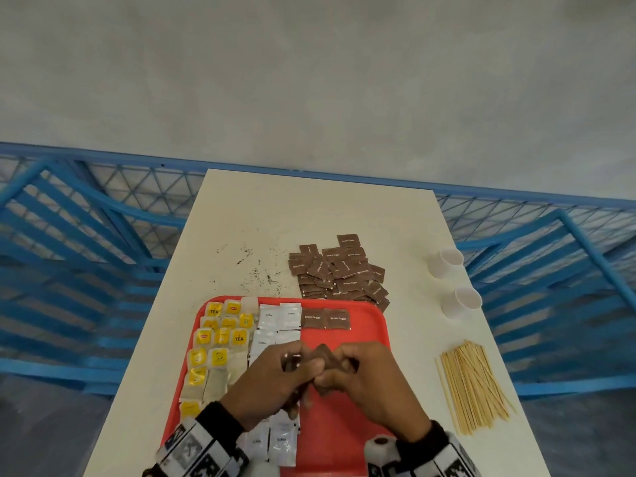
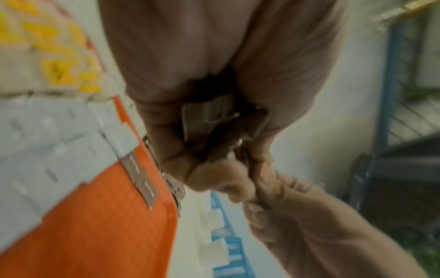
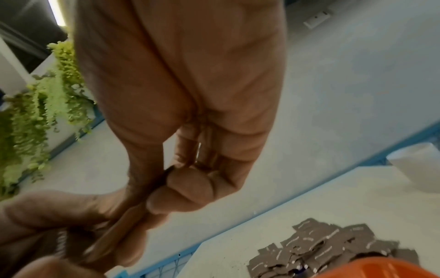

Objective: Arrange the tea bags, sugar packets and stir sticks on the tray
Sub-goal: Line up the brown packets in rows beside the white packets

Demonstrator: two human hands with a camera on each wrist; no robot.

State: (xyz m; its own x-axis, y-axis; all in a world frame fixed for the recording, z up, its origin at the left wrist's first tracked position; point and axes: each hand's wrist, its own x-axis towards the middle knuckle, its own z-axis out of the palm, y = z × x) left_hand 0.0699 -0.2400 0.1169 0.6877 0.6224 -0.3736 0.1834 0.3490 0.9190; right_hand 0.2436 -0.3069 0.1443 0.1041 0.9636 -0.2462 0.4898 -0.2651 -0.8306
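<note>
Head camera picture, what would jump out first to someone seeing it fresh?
The red tray at the near table edge, with yellow tea bags in rows on its left side. Above it, the left hand and right hand meet, pinching brown sugar packets. Stir sticks lie on the table, right.

The right hand pinches a brown packet that the left hand also holds. Brown sugar packets lie piled beside an orange tray.
</note>
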